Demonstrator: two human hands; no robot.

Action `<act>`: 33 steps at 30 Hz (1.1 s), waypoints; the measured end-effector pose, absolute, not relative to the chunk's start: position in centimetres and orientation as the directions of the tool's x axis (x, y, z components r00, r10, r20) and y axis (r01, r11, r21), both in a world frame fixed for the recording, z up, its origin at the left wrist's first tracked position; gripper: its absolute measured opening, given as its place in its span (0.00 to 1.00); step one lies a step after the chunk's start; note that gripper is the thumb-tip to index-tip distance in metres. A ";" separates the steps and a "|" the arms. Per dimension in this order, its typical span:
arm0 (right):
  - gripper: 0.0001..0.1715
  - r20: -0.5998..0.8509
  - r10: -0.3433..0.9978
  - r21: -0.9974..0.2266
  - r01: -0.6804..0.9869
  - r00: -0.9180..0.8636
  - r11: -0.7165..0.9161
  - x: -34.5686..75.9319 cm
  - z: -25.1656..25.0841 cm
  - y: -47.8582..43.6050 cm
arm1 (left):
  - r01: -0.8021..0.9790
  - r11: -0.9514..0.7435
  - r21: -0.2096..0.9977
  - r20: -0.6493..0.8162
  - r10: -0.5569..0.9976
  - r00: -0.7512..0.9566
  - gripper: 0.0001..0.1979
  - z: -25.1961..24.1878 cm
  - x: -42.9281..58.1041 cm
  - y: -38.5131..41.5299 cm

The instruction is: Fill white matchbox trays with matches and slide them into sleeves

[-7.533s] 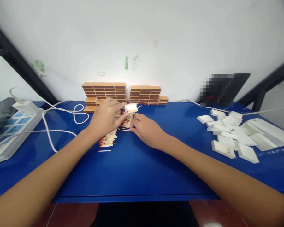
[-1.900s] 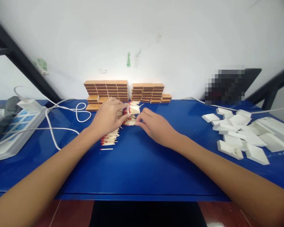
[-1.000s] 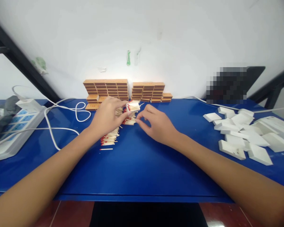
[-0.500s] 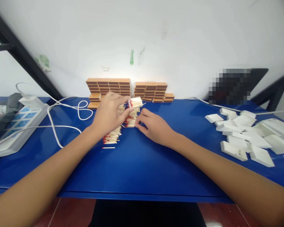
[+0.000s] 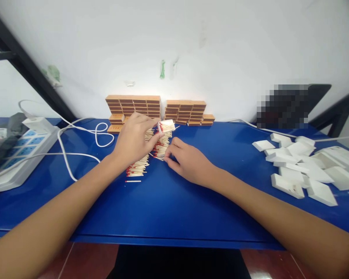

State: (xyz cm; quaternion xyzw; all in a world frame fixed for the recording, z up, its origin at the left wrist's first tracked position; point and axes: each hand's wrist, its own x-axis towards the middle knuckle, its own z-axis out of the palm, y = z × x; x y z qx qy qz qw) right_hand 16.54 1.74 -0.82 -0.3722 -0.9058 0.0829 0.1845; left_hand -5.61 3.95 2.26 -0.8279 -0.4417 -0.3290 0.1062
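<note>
My left hand (image 5: pixel 135 135) is closed, with thumb and fingers pinching a small white matchbox tray (image 5: pixel 166 126) by its left end. Red-headed matchsticks lie inside that tray, which is held above the loose piles. Just below it, my right hand (image 5: pixel 184 159) has its thumb and fingertips pinched together at the right edge of a matchstick pile (image 5: pixel 162 148). The end of a matchstick (image 5: pixel 159 158) seems to sit at those fingertips. Another matchstick pile (image 5: pixel 138 167) lies partly under my left hand, with one single matchstick (image 5: pixel 133 181) in front of it.
Stacked brown matchboxes (image 5: pixel 133 100) and a second stack (image 5: pixel 189 110) stand against the wall. White empty trays (image 5: pixel 293 162) are heaped at right on the blue table (image 5: pixel 174 209). A power strip (image 5: pixel 26 155) and white cable (image 5: pixel 64 155) lie left; a dark panel (image 5: pixel 317 100) leans at the back right.
My right hand has shifted slightly down and toward me at the pile's edge, its fingertips still pinched. My left hand and the tray stay in place.
</note>
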 end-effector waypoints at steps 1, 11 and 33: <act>0.04 0.263 0.713 -0.290 0.652 -0.650 0.701 16.4 -0.8 1.5 | 0.801 -0.589 0.109 0.640 0.658 0.397 0.19 2.3 -5.6 3.9; 0.04 0.270 0.763 -0.338 0.683 -0.588 0.647 15.0 -1.4 1.1 | 0.804 -0.586 0.104 0.637 0.660 0.399 0.19 2.3 -5.5 3.9; 0.06 0.409 0.733 -0.298 0.679 -0.544 0.671 19.9 0.4 3.6 | 0.725 -0.683 0.087 0.540 0.644 0.541 0.18 2.1 -5.4 4.1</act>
